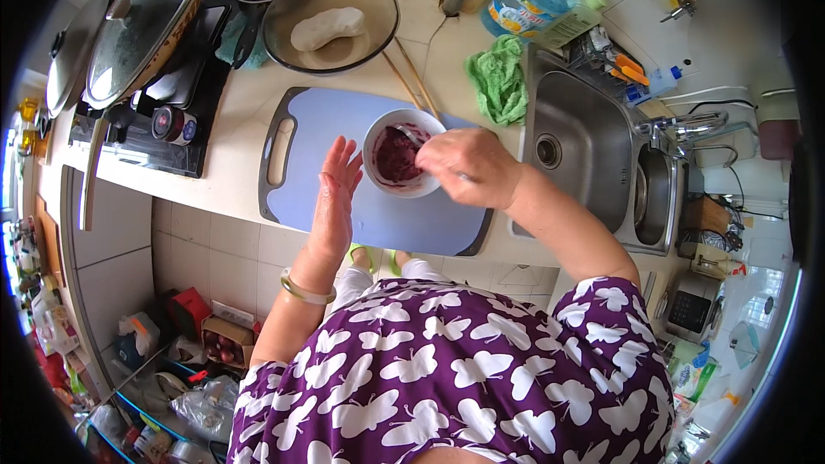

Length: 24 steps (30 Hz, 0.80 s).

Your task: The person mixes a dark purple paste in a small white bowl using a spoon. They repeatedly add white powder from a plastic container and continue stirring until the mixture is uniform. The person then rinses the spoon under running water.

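A white bowl (412,193) holding dark purple paste (390,158) stands on a blue-grey cutting board (322,161). My right hand (474,164) is shut on a metal spoon (408,134), whose bowl end dips into the paste. At the left side of the bowl, my left hand (335,196) is raised with its fingers extended and holds nothing. Whether its fingertips touch the bowl, I cannot tell. Behind the board, a large glass bowl (277,38) contains a pale lump of dough (327,28). A pair of wooden chopsticks (412,77) lies between the two bowls.
To the right are a green cloth (497,80) and a steel sink (573,122) with a faucet (683,125). A blue pump bottle (525,0) stands behind them. At left, a lidded pan (145,26) and a small jar (173,124) sit on the black stove (148,151).
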Each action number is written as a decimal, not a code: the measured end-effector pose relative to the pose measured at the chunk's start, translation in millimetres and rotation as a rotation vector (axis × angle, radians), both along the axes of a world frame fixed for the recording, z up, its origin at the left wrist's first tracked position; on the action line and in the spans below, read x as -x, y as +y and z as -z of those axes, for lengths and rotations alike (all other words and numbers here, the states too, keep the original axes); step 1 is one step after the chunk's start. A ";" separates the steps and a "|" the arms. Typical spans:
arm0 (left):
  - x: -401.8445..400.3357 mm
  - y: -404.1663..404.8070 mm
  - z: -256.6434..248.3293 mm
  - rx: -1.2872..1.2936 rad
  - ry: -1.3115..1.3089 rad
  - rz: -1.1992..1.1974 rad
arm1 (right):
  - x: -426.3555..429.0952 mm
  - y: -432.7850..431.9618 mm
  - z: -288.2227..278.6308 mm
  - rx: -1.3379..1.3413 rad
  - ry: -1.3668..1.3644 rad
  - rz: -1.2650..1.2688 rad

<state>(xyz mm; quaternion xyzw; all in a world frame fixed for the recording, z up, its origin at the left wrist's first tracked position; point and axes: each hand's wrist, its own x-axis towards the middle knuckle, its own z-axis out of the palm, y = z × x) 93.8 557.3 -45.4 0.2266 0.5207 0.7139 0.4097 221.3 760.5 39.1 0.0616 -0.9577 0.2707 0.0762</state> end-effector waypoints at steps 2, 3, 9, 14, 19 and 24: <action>-3.0 -3.2 0.9 0.007 0.004 -0.001 | 7.3 -14.4 -4.5 -0.139 -0.009 -0.166; -0.5 -0.9 -0.8 -0.002 -0.008 -0.008 | 3.0 -17.1 -3.9 -0.237 -0.032 -0.237; 1.1 -8.3 4.0 0.012 -0.049 -0.047 | -38.5 4.7 -31.3 -0.185 -0.011 -0.263; 8.5 -25.3 10.3 0.059 -0.106 0.000 | -50.0 8.2 -13.1 0.092 0.168 0.034; -1.2 -16.5 8.6 0.082 -0.312 0.031 | -52.3 -11.2 6.7 -0.146 0.051 -0.107; -3.4 -10.3 -0.3 0.065 -0.304 0.058 | -58.2 -4.1 -11.3 0.245 0.188 0.102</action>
